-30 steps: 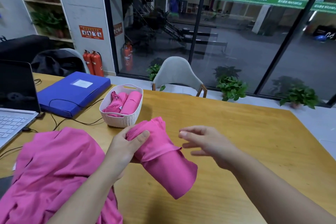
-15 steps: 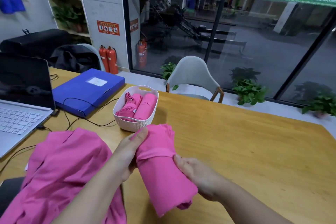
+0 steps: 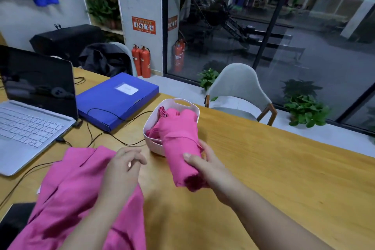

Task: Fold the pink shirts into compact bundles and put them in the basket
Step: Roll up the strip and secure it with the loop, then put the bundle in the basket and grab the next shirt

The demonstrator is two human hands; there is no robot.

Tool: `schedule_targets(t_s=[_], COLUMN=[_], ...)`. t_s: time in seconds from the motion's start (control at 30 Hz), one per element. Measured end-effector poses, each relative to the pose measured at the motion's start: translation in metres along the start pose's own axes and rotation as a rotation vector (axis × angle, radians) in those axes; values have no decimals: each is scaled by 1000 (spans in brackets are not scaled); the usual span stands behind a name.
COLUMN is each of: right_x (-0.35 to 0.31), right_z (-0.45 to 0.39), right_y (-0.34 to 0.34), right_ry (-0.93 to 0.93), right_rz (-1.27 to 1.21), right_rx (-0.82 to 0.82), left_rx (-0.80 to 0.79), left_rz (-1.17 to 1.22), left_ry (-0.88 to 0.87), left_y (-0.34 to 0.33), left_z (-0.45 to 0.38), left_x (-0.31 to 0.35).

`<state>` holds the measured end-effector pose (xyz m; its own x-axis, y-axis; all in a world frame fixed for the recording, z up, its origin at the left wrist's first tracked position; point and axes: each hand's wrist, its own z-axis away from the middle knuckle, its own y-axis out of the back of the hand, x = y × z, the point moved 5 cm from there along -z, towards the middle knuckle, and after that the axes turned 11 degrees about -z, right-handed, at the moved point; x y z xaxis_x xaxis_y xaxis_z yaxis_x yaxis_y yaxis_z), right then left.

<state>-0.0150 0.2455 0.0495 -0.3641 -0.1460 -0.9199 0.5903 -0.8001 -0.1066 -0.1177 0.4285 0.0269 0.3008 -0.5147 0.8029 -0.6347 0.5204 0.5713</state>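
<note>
Pink shirts are in 3 places. 1 rolled bundle [image 3: 180,154] is held in the right hand [image 3: 205,166], thumb across its top and fingers curled underneath; its far end reaches over the near rim of the white basket [image 3: 188,105] while its near end hangs past the palm above the table [image 3: 284,168]. Inside the basket lie more rolled pink bundles [image 3: 164,113], at least 2, though the held one hides part of them, so the exact count cannot be told. 1 unfolded pink shirt [image 3: 69,195] is spread loosely at the near left of the table. The left hand [image 3: 121,170] hovers over that shirt's right edge with fingers loosely curled and holding nothing.

Left of the basket lies 1 blue folder [image 3: 117,97], with a black cable [image 3: 105,113] running across it and on along the table. Further left stands 1 open laptop [image 3: 34,107], its screen dark. Beyond the table is 1 grey chair [image 3: 237,89], and by the pillar stand 2 red fire extinguishers [image 3: 141,61]; a third shows in the glass beside them.
</note>
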Motion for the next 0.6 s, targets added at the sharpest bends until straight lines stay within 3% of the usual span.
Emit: schedule_targets(t_s=[0.03,0.1,0.23,0.4,0.6], right_x=[-7,-22,-37,-27,-22], right_z=[-14,-39,-93,-129,-148], right_y=[-5,-13,-36,-64,-65], right_ry=[17,68,133,156,159], right_rz=[-47,-98,40,517,809], right_rx=[33,98,174,100,70], left_rx=[12,-64,-83,-47,-13], left_rz=[-222,-431,-432,-420,-428], left_ry=[-36,-14,-12,-76,-157], left_y=[6,9,-1,-5,-6], left_z=[-2,2,27,34,33], left_x=[-13,-42,-111,-117,-119])
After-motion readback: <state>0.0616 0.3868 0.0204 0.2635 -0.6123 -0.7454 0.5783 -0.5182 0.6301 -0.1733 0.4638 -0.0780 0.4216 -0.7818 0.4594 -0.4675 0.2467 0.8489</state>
